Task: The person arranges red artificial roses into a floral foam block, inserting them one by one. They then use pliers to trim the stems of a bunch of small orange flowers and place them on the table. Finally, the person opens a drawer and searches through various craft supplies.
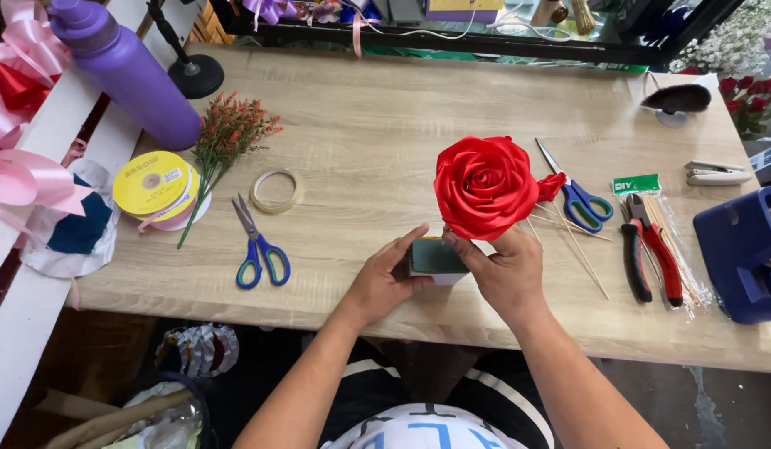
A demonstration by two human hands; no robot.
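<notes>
Red ribbon rose (485,186) stands upright above the table (377,150), its base pinched in the right hand (506,270) for steadiness; the left hand (385,278) clasps a green tape roll (436,258) just beside.

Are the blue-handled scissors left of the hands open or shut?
Open. The blue-handled scissors lie flat on the table, blades slightly parted in a narrow V, handle loops apart, untouched by either hand.

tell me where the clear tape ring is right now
In the head view the clear tape ring lies flat on the wooden table, left of centre, just above the blue-handled scissors and right of the orange flower sprig.
</notes>
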